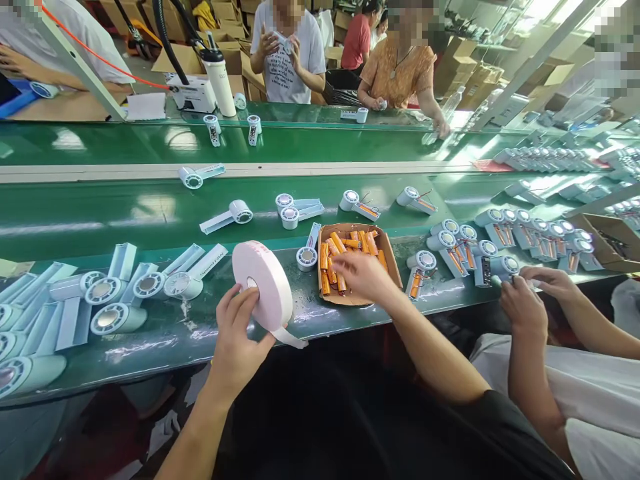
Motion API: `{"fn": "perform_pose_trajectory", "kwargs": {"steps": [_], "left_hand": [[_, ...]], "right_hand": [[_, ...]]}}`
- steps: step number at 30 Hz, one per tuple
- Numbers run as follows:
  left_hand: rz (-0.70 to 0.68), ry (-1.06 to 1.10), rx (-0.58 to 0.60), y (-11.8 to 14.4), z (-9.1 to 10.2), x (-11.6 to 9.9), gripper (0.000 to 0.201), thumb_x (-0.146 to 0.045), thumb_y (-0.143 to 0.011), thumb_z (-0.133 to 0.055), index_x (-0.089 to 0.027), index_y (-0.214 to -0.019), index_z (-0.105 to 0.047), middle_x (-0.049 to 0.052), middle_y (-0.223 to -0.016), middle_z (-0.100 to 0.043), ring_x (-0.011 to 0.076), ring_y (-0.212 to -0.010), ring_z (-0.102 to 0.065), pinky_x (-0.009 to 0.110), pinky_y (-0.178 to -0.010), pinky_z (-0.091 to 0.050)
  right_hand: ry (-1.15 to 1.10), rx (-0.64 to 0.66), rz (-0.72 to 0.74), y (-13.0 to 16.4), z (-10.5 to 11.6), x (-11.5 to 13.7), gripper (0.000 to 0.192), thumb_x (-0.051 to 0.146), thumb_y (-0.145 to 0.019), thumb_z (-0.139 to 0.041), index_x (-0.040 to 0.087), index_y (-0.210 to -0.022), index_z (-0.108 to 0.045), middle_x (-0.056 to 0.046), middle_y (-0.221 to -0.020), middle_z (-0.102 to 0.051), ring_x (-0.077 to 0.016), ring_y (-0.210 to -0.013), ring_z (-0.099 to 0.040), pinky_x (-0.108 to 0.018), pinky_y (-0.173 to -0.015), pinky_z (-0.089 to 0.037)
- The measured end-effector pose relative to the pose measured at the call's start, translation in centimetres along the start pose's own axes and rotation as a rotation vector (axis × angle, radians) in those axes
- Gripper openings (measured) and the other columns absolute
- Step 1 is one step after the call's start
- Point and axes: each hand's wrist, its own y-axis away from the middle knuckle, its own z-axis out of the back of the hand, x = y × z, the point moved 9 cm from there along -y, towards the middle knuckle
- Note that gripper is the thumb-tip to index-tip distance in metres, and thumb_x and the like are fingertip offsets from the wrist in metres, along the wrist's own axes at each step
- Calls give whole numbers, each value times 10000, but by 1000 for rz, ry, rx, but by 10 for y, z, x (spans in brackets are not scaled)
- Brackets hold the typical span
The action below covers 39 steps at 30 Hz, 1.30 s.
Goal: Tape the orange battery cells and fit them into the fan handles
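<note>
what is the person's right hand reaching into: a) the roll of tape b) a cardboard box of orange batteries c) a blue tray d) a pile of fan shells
b: the right hand is over the cardboard box of orange batteries, while the left hand holds the roll of tape.

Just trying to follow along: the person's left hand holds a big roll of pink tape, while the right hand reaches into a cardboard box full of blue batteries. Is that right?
Not quite. The batteries in the cardboard box are orange, not blue, as the head view shows. The rest holds: the left hand holds the roll of pink tape and the right hand reaches into the box.
</note>
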Motion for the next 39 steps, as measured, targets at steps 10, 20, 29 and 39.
{"fn": "perform_pose_trajectory", "kwargs": {"steps": [10,20,29,39], "left_hand": [[-34,-20,65,8,-21,-12,619,-254,-918,-733,-285,-1480,-474,129,-1374,-641,390,-1415,-513,564,-1078,-577],[-23,-29,134,11,-36,-10,617,-250,-910,-728,-280,-1474,-478,130,-1379,-642,399,-1422,-511,579,-1093,-570],[11,-35,144,17,-40,-9,650,-263,-903,-719,-277,-1509,-485,134,-1392,-654,399,-1424,-513,585,-1098,-561],[-181,-146,127,5,-40,-32,666,-50,-854,-631,-249,-1487,-577,113,-1295,-719,393,-1410,-488,596,-1153,-501]], "right_hand": [[376,-263,-245,-29,69,-95,186,191,-1004,-607,217,-1047,-785,-117,-1034,-802,-280,-1042,-680,-396,-982,-502],[467,-143,-145,-34,46,-85,248,330,-968,-694,193,-1148,-798,-160,-1253,-779,-362,-1222,-603,-490,-1076,-436],[-41,-667,-240,6,96,-105,356,329,-954,-481,197,-1163,-737,-112,-1074,-794,-265,-1006,-733,-423,-938,-576],[-847,-514,-109,42,62,-29,551,628,-846,-807,236,-1229,-747,-113,-1117,-833,-277,-1019,-803,-440,-924,-657]]}}
